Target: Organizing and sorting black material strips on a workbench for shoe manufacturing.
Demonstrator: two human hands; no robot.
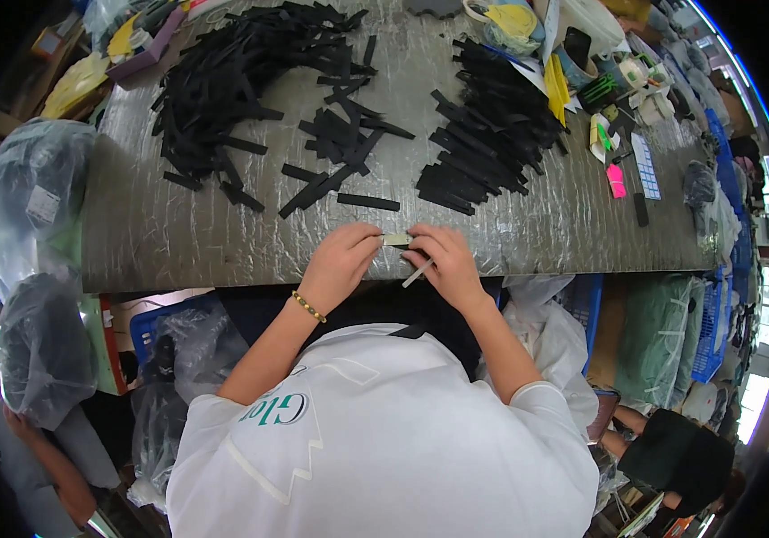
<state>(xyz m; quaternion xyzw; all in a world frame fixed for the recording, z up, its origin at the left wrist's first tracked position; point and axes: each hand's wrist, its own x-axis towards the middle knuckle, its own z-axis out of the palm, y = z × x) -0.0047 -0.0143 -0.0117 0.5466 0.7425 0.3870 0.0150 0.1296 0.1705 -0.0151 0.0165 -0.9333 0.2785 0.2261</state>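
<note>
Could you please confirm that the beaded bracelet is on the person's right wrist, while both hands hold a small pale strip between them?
Not quite: the head view shows the beaded bracelet on the left wrist. The rest is right: the left hand and right hand hold a small pale strip between them.

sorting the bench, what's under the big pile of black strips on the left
Grey tabletop shows along the edges of the pile; whatever lies beneath its middle is covered.

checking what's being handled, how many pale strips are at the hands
2: one pale strip between the left hand and right hand, another strip jutting from the right hand. The hands may hide more.
</note>
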